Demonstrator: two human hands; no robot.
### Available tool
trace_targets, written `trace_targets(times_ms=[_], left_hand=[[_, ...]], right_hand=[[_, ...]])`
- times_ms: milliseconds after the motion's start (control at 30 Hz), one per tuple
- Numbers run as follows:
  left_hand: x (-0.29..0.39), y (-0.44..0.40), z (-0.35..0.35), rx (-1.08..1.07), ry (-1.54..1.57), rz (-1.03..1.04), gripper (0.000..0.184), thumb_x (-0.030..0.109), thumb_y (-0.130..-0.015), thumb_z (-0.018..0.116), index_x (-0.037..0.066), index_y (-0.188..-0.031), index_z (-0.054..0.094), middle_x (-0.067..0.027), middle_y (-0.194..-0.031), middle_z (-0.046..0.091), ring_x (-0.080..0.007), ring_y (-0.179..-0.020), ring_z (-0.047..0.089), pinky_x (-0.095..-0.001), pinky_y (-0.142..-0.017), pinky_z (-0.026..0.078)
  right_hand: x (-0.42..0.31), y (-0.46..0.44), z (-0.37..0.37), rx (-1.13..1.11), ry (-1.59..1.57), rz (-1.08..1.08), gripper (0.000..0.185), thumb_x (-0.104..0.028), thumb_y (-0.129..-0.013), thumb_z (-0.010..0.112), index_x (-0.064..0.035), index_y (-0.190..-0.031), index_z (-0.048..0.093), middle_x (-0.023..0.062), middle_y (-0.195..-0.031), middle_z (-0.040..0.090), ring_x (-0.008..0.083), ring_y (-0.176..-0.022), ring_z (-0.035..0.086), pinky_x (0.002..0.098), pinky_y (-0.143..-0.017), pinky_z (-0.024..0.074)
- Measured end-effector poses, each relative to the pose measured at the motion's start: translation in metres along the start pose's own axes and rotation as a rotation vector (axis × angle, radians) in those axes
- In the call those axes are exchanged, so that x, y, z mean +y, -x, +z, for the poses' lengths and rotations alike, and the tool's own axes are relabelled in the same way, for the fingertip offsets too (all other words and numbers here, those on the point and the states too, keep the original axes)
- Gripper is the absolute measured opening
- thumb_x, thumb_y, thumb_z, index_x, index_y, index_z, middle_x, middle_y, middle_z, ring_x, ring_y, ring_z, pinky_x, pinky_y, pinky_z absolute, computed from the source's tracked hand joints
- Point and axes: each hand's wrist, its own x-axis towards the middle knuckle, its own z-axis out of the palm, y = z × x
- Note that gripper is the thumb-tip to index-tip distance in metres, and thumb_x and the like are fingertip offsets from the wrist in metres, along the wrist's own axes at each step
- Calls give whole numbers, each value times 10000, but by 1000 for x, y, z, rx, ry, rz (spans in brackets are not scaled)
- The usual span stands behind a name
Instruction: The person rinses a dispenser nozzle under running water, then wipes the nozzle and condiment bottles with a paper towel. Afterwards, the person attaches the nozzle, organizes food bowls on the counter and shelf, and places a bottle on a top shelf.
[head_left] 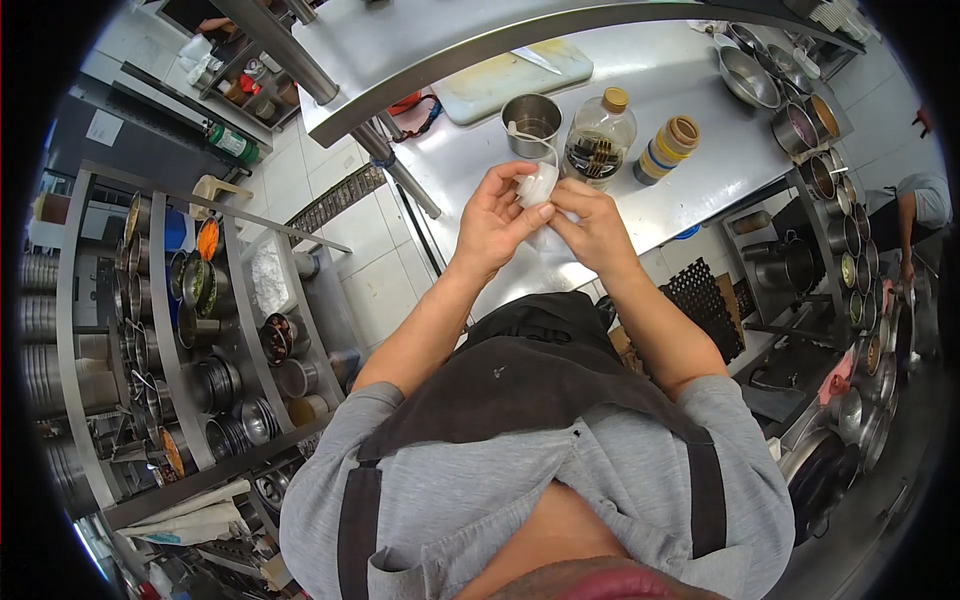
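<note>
white spouted piece (541,184) partly behind the fingers (582,203) (underside unclear)

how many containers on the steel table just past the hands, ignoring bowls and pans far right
3: a metal pot at left, a clear gold-capped bottle in the middle, a yellow-brown jar at right. The left hand and right hand may hide more.
</note>
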Motion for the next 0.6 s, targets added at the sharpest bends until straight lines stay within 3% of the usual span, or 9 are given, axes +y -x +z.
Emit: trace_targets(times_ms=[33, 67, 133, 233, 267, 333, 433, 500, 600], left_hand=[[2, 0, -1, -1, -3, 1, 514, 0, -821, 725, 46, -1269, 478, -94, -1249, 517, -178, -1161, 515, -330, -968, 449], [5, 1, -1, -18, 6, 16, 518, -12, -808, 732, 45, -1262, 489, -93, -1260, 511, -181, -1161, 517, -327, -971, 447], [6, 0, -3, -31, 18, 35, 522, -24, -796, 739, 43, -1255, 500, -92, -1271, 505, -184, -1161, 519, -323, -973, 445], [6, -2, -6, -129, -15, 137, 560, 1, -798, 750, 53, -1290, 489, -93, -1294, 492, -191, -1195, 505, -347, -986, 459], [10, -1, -8, -181, -60, 134, 579, -3, -788, 756, 61, -1302, 496, -92, -1319, 471, -198, -1218, 491, -351, -1005, 447], [14, -3, -9, -239, -109, 134, 600, -7, -778, 761, 68, -1315, 504, -91, -1344, 450, -204, -1241, 477, -355, -1024, 435], [16, -1, -9, -230, -151, 193, 611, 7, -761, 775, 73, -1315, 525, -106, -1364, 432, -211, -1266, 458, -357, -1018, 445], [15, -3, -10, -89, -295, 284, 644, 28, -737, 794, 96, -1319, 525, -118, -1368, 431, -226, -1256, 473, -366, -977, 485], [13, -7, -12, -107, -542, 406, 717, 67, -710, 816, 123, -1345, 488, -113, -1365, 463, -236, -1222, 514, -377, -935, 520]], right_hand=[[0, 0, -2, -65, -227, 53, 198, -67, -848, 650, -51, -1040, 691, 82, -896, 642, 200, -771, 629, 290, -703, 492], [-1, 0, -4, -62, -227, 51, 198, -67, -848, 650, -51, -1040, 691, 82, -896, 642, 200, -771, 629, 290, -703, 492], [-8, 3, -7, -26, -737, 370, 191, -60, -865, 639, 10, -1035, 690, 64, -918, 658, 146, -830, 613, 251, -763, 463], [-19, 2, -8, 77, -831, 475, 197, -65, -869, 643, 58, -1020, 675, 53, -939, 657, 142, -888, 607, 263, -781, 465], [-24, 2, -12, 77, -830, 473, 197, -65, -869, 643, 58, -1020, 675, 53, -939, 657, 142, -888, 607, 263, -781, 465], [-34, 0, -18, -3, -631, 136, 207, -73, -867, 649, 64, -1020, 670, 71, -940, 663, 150, -871, 614, 265, -783, 470], [-24, 7, -38, -84, -435, 220, 206, -70, -865, 651, 66, -1020, 669, 94, -955, 671, 151, -871, 621, 266, -793, 474], [-26, 10, -40, 44, -491, 292, 196, -69, -860, 660, 64, -1004, 667, 112, -958, 675, 158, -876, 628, 273, -787, 477], [-35, 12, -40, 194, -257, 88, 191, -65, -843, 676, 65, -982, 662, 142, -941, 674, 217, -849, 647, 291, -761, 483]])
